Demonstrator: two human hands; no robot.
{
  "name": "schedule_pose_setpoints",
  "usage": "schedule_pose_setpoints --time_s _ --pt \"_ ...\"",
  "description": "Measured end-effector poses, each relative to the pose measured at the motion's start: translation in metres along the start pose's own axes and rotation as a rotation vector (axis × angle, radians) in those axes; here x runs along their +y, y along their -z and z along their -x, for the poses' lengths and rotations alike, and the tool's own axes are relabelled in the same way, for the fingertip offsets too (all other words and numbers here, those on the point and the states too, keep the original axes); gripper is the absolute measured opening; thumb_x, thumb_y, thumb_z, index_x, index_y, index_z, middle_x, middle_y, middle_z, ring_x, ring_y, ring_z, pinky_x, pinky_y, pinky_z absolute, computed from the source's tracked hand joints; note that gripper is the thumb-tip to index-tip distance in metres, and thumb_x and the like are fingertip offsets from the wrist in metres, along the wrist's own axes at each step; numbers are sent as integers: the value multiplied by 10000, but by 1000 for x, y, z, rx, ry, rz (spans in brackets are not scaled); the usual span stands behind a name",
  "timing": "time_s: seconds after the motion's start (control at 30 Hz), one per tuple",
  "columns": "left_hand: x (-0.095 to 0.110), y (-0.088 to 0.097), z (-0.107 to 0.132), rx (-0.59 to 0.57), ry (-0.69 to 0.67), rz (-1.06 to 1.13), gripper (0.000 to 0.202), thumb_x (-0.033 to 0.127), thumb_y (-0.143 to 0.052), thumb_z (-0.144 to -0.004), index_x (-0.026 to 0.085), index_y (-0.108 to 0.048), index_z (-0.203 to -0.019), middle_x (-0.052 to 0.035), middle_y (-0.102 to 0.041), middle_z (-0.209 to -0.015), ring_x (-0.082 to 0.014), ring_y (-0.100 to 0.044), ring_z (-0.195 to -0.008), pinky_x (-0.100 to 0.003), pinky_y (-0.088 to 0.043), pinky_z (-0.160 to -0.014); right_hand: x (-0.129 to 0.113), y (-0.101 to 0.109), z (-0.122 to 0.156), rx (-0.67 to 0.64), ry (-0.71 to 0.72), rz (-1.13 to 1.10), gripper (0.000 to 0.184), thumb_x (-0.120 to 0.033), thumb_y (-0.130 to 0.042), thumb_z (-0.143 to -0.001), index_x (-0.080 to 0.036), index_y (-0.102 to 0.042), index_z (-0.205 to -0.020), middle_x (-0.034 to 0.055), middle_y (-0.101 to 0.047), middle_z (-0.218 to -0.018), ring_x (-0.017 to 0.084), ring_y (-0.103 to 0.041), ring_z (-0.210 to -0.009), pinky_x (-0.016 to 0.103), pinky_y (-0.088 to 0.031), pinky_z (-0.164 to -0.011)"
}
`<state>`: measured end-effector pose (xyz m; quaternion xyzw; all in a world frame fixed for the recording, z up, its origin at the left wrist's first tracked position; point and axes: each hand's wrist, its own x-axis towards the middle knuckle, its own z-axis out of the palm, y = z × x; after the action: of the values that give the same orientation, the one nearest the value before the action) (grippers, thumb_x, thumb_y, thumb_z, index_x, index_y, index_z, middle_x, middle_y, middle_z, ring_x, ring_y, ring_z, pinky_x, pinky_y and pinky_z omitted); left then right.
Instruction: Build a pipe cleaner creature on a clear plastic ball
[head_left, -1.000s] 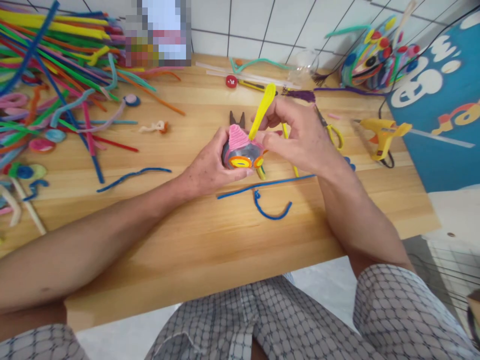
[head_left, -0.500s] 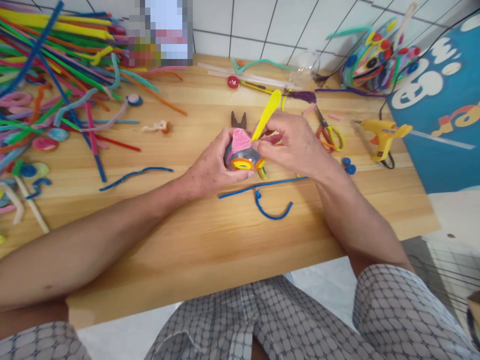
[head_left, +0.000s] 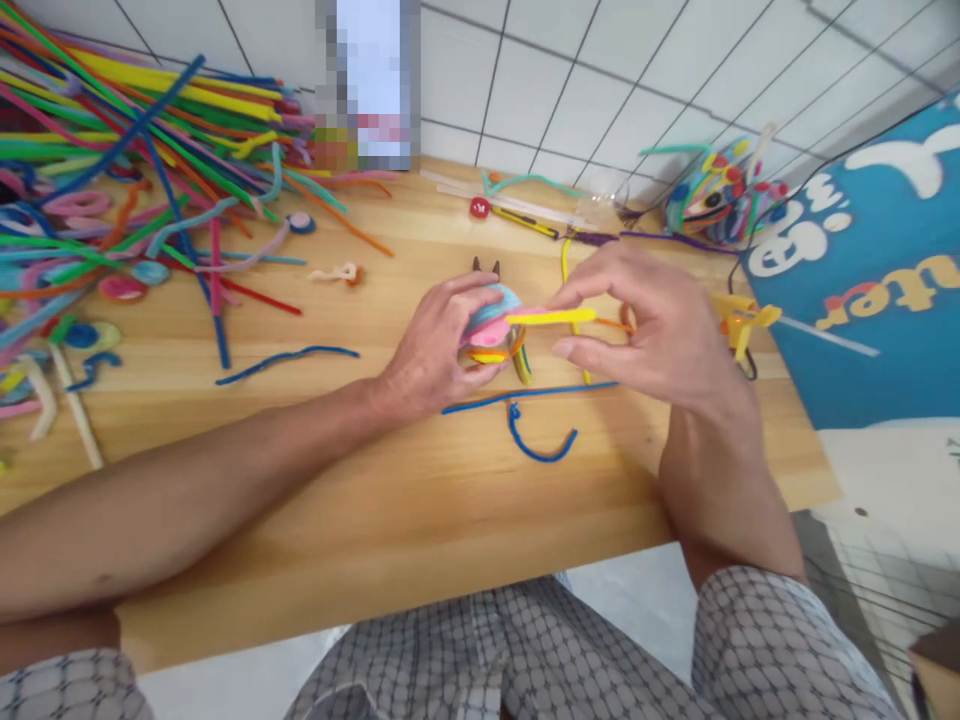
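Note:
My left hand (head_left: 427, 345) is wrapped around a small craft figure (head_left: 491, 330) covered in light blue and pink fuzzy strips, with an orange-and-yellow ring low on its front. From the figure's right side a flat yellow fuzzy piece (head_left: 555, 317) sticks out sideways. My right hand (head_left: 652, 320) is open around the end of that piece, thumb and forefinger apart above and below it. On the table below the figure lie a straight blue pipe cleaner (head_left: 525, 395) and a curled blue one (head_left: 544, 457). Dark plier tips (head_left: 486, 268) show behind my left hand.
A heap of coloured pipe cleaners (head_left: 150, 130) covers the back left. A yellow cutter (head_left: 525, 220) lies near the tiled wall. At the right are a yellow glue gun (head_left: 742, 322) and a colourful fish-like craft piece (head_left: 712, 200). Another blue pipe cleaner (head_left: 289, 360) lies left.
My right hand has let go of the yellow piece's base and opened, moving right. The figure has turned, showing its blue side, and the yellow piece points sideways instead of up.

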<state>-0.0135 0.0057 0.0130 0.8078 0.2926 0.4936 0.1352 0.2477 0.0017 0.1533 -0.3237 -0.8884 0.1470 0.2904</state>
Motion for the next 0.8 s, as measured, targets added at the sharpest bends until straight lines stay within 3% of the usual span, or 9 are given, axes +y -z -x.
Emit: schedule_pose_setpoints --time_s 0.17,0.3,0.47,0.8 --pt "-2 -4 3 74 -69 -76 642 330 -818 -1037 255 -509 -1595 -188 -676 -1615 -365 -697 -1505 -634 -628 -1209 -10 0 4 86 118 -25 206 -427 -941 -989 -348 -868 -1165 -12 -838 -943 211 -773 -851 399 -624 -845" --pt "1 -6 4 84 -57 -76 610 289 -801 -1037 265 -526 -1581 -177 -688 -1616 -343 -693 -1509 -598 -599 -1237 -14 -6 4 103 52 10 148 -457 -921 -989 -373 -881 -1105 6 -867 -935 229 -775 -810 435 -656 -814" --pt "3 -6 3 52 -14 -33 592 283 -816 -1017 269 -561 -1551 -183 -693 -1616 -355 -689 -1507 -603 -581 -1243 -20 -4 2 99 53 60 55 -383 -926 -962 -397 -877 -981 17 -860 -886 271 -791 -775 487 -679 -765" --pt "2 -6 3 -5 42 -18 606 286 -835 -994 261 -580 -1543 -184 -685 -1636 -364 -677 -1528 -618 -566 -1261 -20 -3 4 140 67 64 84 -321 -933 -953 -396 -895 -952 7 -853 -832 271 -794 -728 487 -678 -742"
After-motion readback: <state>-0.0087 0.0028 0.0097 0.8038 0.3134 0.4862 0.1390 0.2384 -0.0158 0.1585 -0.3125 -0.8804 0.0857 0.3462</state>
